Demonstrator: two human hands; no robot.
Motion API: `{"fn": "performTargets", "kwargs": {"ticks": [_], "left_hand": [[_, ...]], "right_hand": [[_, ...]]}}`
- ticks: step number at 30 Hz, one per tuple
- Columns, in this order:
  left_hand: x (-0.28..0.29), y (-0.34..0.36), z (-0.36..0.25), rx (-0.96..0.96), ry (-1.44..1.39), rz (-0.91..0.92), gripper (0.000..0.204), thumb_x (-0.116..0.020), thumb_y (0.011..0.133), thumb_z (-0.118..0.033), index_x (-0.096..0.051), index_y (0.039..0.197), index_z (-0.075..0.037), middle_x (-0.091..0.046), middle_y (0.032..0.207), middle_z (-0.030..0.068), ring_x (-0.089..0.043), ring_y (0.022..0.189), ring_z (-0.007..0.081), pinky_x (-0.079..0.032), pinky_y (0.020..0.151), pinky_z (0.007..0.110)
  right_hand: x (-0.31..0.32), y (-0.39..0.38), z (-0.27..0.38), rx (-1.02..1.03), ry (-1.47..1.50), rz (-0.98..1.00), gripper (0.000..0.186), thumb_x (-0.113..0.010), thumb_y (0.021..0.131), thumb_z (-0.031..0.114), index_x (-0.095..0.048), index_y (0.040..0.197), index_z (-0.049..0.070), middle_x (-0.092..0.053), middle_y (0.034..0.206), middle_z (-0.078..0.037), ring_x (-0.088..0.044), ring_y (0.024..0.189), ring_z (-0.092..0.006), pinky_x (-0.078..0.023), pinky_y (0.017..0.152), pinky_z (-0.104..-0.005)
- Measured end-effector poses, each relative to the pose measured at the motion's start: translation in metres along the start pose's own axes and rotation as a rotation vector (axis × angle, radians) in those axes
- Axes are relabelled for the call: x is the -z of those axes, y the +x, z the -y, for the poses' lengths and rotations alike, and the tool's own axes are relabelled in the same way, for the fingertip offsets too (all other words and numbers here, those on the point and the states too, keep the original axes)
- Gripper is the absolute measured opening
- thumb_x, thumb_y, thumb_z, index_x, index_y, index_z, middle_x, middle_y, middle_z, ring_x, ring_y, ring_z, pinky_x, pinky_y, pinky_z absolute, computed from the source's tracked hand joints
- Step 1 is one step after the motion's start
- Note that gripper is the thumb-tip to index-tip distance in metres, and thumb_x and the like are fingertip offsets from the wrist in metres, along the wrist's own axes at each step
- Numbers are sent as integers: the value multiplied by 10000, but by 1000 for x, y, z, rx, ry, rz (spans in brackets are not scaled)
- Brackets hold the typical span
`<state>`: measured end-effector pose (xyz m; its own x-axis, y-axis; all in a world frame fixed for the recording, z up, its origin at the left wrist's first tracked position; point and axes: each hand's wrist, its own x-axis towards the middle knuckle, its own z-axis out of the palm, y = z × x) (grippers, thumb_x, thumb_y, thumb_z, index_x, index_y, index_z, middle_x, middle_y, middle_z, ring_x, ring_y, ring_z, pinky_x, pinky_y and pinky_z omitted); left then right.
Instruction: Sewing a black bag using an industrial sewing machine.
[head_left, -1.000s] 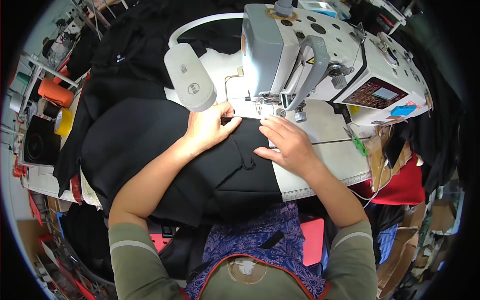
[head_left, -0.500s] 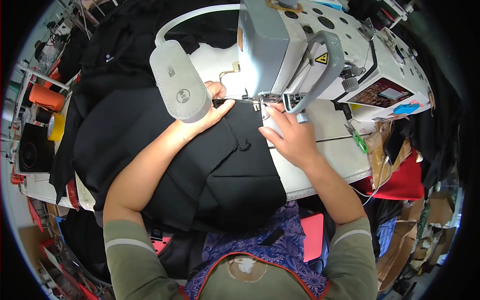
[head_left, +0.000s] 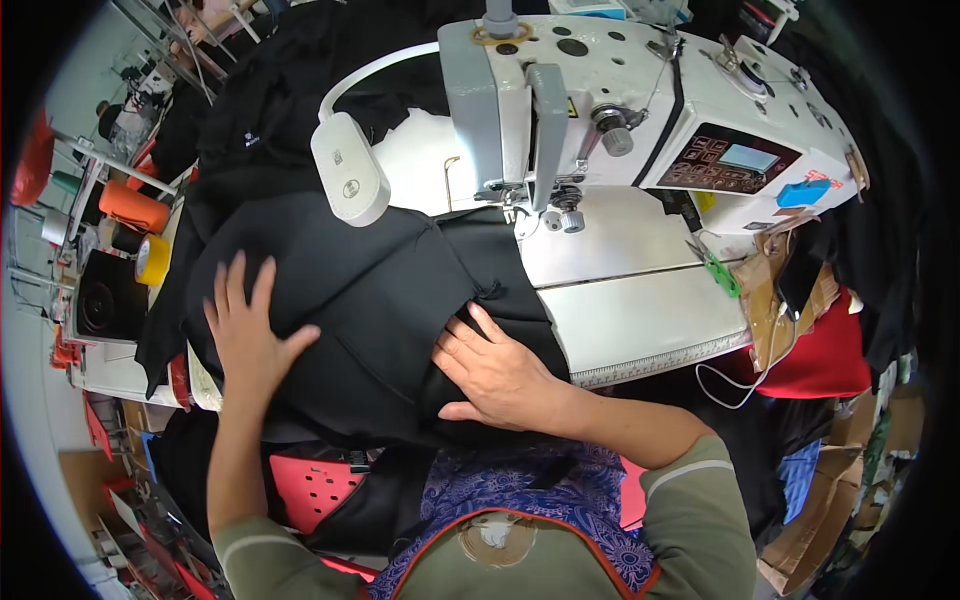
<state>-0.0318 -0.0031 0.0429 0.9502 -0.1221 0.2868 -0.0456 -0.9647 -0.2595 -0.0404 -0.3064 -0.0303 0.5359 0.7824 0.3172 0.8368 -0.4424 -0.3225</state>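
Note:
Black cloth (head_left: 370,290) with seams and a folded edge is spread over the sewing table, its far right edge under the presser foot of a white sewing machine (head_left: 640,110). My left hand (head_left: 248,325) is over the cloth's left part, fingers spread, holding nothing. On the right part of the cloth my right hand (head_left: 495,372) lies flat, palm down, fingertips near a fold and a small dark tuft of thread (head_left: 487,290). The cloth directly beneath both palms is hidden.
A grey-white lamp (head_left: 350,170) on a bent arm hangs over the cloth. Green-handled thread snips (head_left: 718,275) lie right of the machine, beside a dark phone (head_left: 797,285) with a white cable. Orange and yellow rolls (head_left: 153,260) stand at the left.
Both hands have left the needle area. The left moved left and nearer, its fingers spreading; the right came nearer and left onto the cloth. The view has shifted slightly.

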Motion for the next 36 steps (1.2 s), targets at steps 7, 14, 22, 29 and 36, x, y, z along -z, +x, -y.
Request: {"fn": "performTargets", "kwargs": {"ticks": [7,14,22,29,36], "left_hand": [[-6,35,55,-136,-198,-198,267,-752,745,-38,-673,999,-40,-694,974,139,-674,895,343,-539,790,388],[-8,160,44,-184,269,-106,631,-763,734,-375,-558,1238,-56,-601,1095,138,-578,1046,312,-454,892,422],[-32,57,-77,-700,-525,223,673,-721,778,-407,-526,1368,-150,-451,1449,107,-312,1407,364,-214,1113,643],[-38,23,-79,-415,-534,118,666,-723,794,-385,-519,1350,-81,-480,1412,118,-405,1337,370,-288,1117,546],[-43,91,-125,-759,-660,-107,428,-663,874,-241,-575,1237,-33,-562,1316,131,-474,1291,321,-350,1110,475]], "right_hand": [[-19,21,9,105,33,130,671,-680,811,460,-511,1345,90,-464,1416,-81,-334,1398,-291,-203,1155,-578],[-38,23,48,98,-131,9,579,-688,793,313,-558,1319,107,-445,1455,-91,-355,1388,-313,-269,1115,-608],[-9,-13,25,-95,38,-129,625,-736,761,284,-537,1272,-17,-506,1374,-170,-434,1329,-347,-334,1102,-504],[10,-55,1,-167,2,-152,644,-731,787,295,-521,1313,-12,-503,1395,-172,-458,1321,-334,-356,1104,-458],[12,-50,1,-177,31,-169,524,-727,807,245,-576,1252,14,-571,1317,-154,-515,1270,-316,-393,1074,-470]]}}
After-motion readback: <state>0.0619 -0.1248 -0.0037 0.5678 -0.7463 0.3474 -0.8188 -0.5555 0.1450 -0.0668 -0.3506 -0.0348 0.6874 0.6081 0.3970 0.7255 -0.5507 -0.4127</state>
